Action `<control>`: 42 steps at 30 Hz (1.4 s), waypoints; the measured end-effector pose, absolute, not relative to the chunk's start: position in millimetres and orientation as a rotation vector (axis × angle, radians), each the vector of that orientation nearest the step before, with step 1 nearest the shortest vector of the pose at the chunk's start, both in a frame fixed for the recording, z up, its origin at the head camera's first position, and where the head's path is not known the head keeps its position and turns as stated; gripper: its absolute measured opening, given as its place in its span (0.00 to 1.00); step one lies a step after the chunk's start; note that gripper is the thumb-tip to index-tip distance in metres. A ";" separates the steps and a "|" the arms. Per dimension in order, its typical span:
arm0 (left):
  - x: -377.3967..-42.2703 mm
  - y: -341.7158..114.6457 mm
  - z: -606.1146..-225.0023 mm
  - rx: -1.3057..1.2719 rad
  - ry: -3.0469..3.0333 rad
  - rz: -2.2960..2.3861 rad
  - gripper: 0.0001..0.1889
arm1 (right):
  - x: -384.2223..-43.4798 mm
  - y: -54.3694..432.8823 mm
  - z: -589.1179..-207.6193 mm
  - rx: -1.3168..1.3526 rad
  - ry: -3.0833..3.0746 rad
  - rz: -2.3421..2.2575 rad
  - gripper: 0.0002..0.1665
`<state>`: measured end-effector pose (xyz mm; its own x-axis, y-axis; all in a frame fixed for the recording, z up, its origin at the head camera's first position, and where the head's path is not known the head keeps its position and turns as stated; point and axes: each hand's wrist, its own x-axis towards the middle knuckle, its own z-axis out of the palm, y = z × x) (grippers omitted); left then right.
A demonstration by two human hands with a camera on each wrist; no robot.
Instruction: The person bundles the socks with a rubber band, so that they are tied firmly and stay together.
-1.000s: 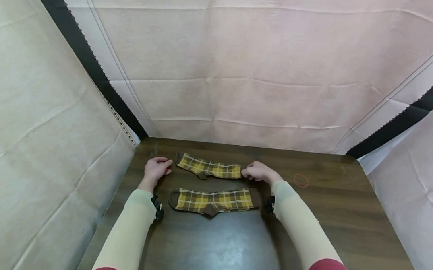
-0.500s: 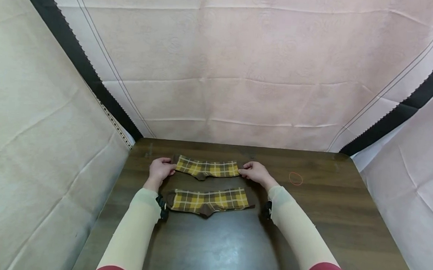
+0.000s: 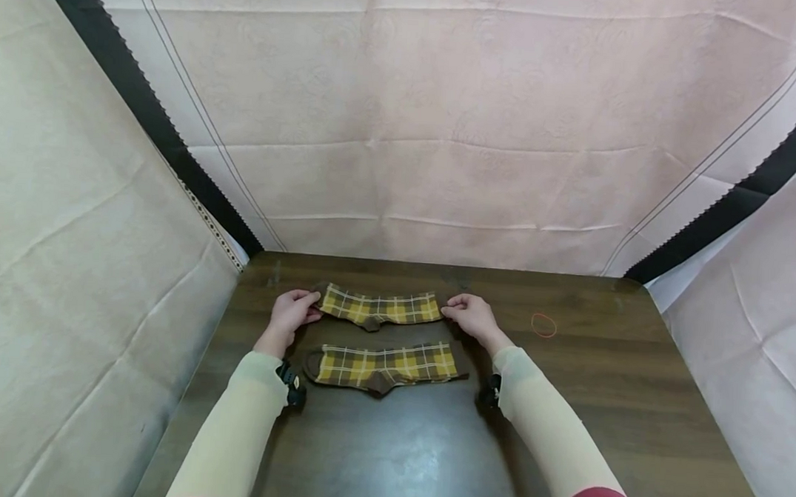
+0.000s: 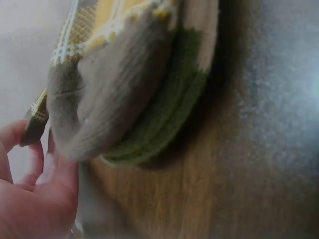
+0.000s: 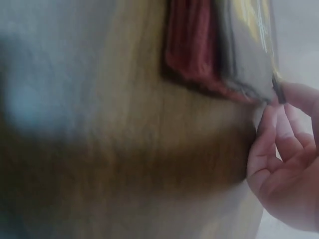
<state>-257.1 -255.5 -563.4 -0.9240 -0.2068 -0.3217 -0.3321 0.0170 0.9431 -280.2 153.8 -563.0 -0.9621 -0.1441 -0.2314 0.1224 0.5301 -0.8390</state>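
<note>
Two yellow-and-brown plaid socks lie lengthwise, one beyond the other. My left hand (image 3: 292, 316) pinches the dark left end of the far sock (image 3: 382, 308); the left wrist view shows that dark tip (image 4: 35, 127) between thumb and fingers. At the opposite end, my right hand (image 3: 473, 315) pinches the sock's edge, thumb against fingertips in the right wrist view. Nearer to me lies the other plaid sock (image 3: 386, 366), touched by neither hand. Its brown toe (image 4: 119, 84) fills much of the left wrist view, with a green ribbed layer (image 4: 164, 114) under it. Dark red knit (image 5: 192, 45) shows below its right end.
A thin red-orange rubber band (image 3: 543, 325) lies on the brown wooden table (image 3: 631, 407), right of my right hand. Pale fabric walls (image 3: 410, 130) enclose the table at the back and both sides.
My left hand, apart from the far sock a second ago, has moved right and taken hold of its left end. My right hand stays at the right end.
</note>
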 end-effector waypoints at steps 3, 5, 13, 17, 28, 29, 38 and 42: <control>-254.9 -255.8 -559.8 -0.563 2.115 2.135 0.18 | -276.2 154.1 -563.8 0.002 2.494 -1.473 0.17; -253.1 -255.6 -556.4 -0.546 2.092 2.171 0.16 | -273.4 154.6 -564.1 0.017 2.467 -1.554 0.17; -241.9 -260.0 -537.2 -0.498 2.071 2.236 0.18 | -262.4 156.8 -557.2 0.045 2.368 -1.830 0.16; -233.2 -262.0 -528.1 -0.472 2.069 2.249 0.21 | -256.9 158.6 -552.0 0.055 2.324 -1.881 0.15; -196.1 -260.5 -530.9 -0.491 2.088 2.247 0.16 | -230.4 170.7 -545.9 0.001 2.256 -1.825 0.13; -191.9 -259.5 -531.4 -0.488 2.086 2.250 0.16 | -227.7 172.1 -545.6 0.009 2.243 -1.828 0.12; -152.5 -250.2 -531.9 -0.422 2.097 2.241 0.15 | -205.2 183.7 -545.8 0.000 2.181 -1.840 0.06; -140.1 -246.0 -533.1 -0.393 2.121 2.212 0.15 | -192.8 186.9 -547.7 0.013 2.181 -1.842 0.08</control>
<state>-140.1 -246.0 -533.1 -0.9664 -0.1372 -0.2175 -0.2115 -0.0569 0.9757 -192.8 186.9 -547.7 -0.9592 -0.1755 -0.2217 0.1892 0.1845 -0.9645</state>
